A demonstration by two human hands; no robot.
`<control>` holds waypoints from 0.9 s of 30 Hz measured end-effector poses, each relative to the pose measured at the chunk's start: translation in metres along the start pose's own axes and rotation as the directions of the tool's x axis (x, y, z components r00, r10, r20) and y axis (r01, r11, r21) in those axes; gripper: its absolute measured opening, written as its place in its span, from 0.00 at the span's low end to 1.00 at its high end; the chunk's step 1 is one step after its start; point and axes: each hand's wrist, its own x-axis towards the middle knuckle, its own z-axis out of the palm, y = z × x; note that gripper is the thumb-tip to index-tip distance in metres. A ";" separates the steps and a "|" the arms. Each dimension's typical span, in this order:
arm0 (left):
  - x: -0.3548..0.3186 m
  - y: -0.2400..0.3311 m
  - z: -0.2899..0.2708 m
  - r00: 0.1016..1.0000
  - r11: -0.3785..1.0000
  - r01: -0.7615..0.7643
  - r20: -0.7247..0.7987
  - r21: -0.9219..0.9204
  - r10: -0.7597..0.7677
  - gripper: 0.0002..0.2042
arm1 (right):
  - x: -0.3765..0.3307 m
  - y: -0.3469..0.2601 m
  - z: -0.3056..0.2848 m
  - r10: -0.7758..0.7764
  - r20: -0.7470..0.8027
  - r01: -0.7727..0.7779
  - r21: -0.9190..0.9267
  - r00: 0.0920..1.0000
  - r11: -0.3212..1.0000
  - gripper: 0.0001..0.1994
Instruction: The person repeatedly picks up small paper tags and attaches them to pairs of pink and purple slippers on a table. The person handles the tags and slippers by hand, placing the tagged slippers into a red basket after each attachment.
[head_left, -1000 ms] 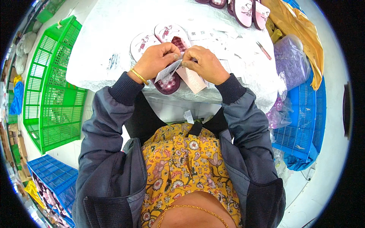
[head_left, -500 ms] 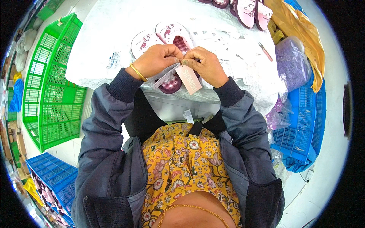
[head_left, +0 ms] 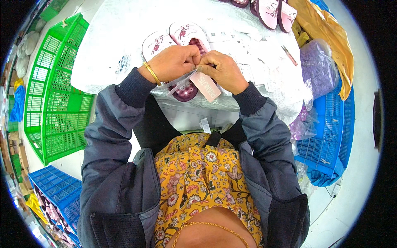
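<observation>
A pair of slippers lies on the white-covered table in front of me. The left slipper [head_left: 157, 44] and the right slipper [head_left: 187, 31] have pale pink tops with dark line drawings. Dark red checked lining shows at a heel [head_left: 185, 94] below my wrists. Over the slippers my left hand [head_left: 173, 63] is closed in a pinch, with a translucent whitish strip [head_left: 182, 80] hanging beneath it. My right hand [head_left: 224, 72] pinches the upper end of a pink hang tag [head_left: 206, 87]. The fingertips of both hands nearly meet, and what lies between them is hidden.
More slippers [head_left: 268, 13] sit at the table's far right. Printed paper sheets [head_left: 231, 51] and a small red-handled tool [head_left: 289, 56] lie right of my hands. Green crates [head_left: 58, 103] stand left, blue crates [head_left: 320, 140] right, with a purple plastic-wrapped bundle [head_left: 316, 62] beside the table.
My left hand has tipped over slightly and its wrist has moved up and left. The whitish strip has turned and shows less of its face. My right hand stays almost in place.
</observation>
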 end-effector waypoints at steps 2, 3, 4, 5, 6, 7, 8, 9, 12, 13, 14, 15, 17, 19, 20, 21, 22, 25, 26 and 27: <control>0.000 0.001 -0.001 1.000 1.000 -0.001 -0.008 -0.004 0.001 0.06 | 0.000 -0.001 0.000 0.036 -0.007 -0.036 0.023 0.999 0.999 0.09; 0.000 -0.001 0.000 1.000 1.000 -0.003 -0.026 -0.026 0.002 0.06 | 0.000 -0.002 0.000 0.066 -0.007 -0.066 0.046 0.998 0.997 0.09; 0.000 -0.002 0.001 0.999 0.999 -0.004 -0.046 -0.047 0.002 0.06 | 0.001 -0.003 0.000 0.095 -0.007 -0.095 0.070 0.995 0.993 0.08; 0.000 -0.006 0.003 0.998 0.996 -0.007 -0.066 -0.085 0.001 0.06 | 0.001 -0.004 0.000 0.124 -0.005 -0.123 0.094 0.992 0.988 0.08; -0.001 -0.010 0.007 0.996 0.992 -0.011 -0.086 -0.124 0.000 0.06 | 0.001 -0.006 0.001 0.139 -0.014 -0.137 0.090 0.990 0.986 0.08; 0.000 -0.011 0.009 0.994 0.986 -0.017 -0.105 -0.164 0.000 0.05 | -0.001 -0.008 0.002 0.156 -0.024 -0.154 0.084 0.987 0.985 0.08; 0.000 -0.010 0.008 0.996 0.991 0.004 -0.088 -0.136 -0.016 0.05 | -0.003 -0.009 0.003 0.173 -0.034 -0.170 0.078 0.984 0.982 0.08; -0.001 -0.006 0.007 0.997 0.994 0.024 -0.072 -0.109 -0.031 0.05 | -0.004 -0.009 0.004 0.148 -0.051 -0.144 0.077 0.988 0.987 0.08; -0.003 -0.005 0.006 0.996 0.996 0.023 -0.087 -0.092 -0.031 0.06 | -0.009 -0.008 0.007 0.086 -0.105 -0.076 0.093 0.991 0.993 0.08; -0.003 -0.005 0.007 0.995 0.995 0.009 -0.101 -0.098 -0.019 0.06 | -0.010 -0.007 0.009 0.078 -0.128 -0.064 0.106 0.989 0.992 0.07; -0.002 -0.005 0.007 0.995 0.995 0.012 -0.100 -0.103 -0.022 0.06 | -0.011 -0.007 0.010 0.070 -0.152 -0.052 0.119 0.986 0.992 0.07; -0.002 -0.005 0.007 0.995 0.994 0.014 -0.099 -0.107 -0.025 0.06 | -0.012 -0.008 0.010 0.077 -0.150 -0.059 0.123 0.986 0.991 0.07; -0.003 -0.007 0.008 0.995 0.991 0.018 -0.092 -0.132 -0.031 0.06 | -0.013 -0.012 0.009 0.090 -0.142 -0.071 0.134 0.986 0.988 0.06; -0.003 -0.008 0.010 0.997 0.985 0.018 -0.075 -0.172 -0.032 0.06 | -0.014 -0.013 0.009 0.108 -0.146 -0.088 0.140 0.983 0.986 0.05; -0.003 -0.006 0.009 0.997 0.987 0.030 -0.063 -0.160 -0.041 0.05 | -0.014 -0.014 0.009 0.118 -0.148 -0.096 0.143 0.982 0.985 0.04; -0.005 -0.002 0.006 0.997 0.988 0.042 -0.052 -0.147 -0.050 0.05 | -0.013 -0.015 0.010 0.115 -0.160 -0.092 0.145 0.980 0.985 0.04; -0.005 -0.001 0.004 0.997 0.989 0.052 -0.041 -0.138 -0.059 0.05 | -0.013 -0.016 0.012 0.114 -0.170 -0.090 0.144 0.979 0.985 0.03; -0.005 -0.009 0.010 0.993 0.995 -0.024 -0.114 -0.092 0.013 0.05 | -0.011 -0.014 0.012 0.063 -0.187 -0.048 0.087 0.980 0.995 0.02; -0.005 -0.007 0.010 0.994 0.998 -0.009 -0.114 -0.065 0.002 0.05 | -0.011 -0.013 0.012 0.038 -0.190 -0.028 0.058 0.981 0.998 0.02; -0.006 -0.002 0.010 0.994 0.999 0.006 -0.113 -0.038 -0.010 0.05 | -0.010 -0.013 0.011 0.003 -0.194 0.000 0.019 0.981 1.000 0.02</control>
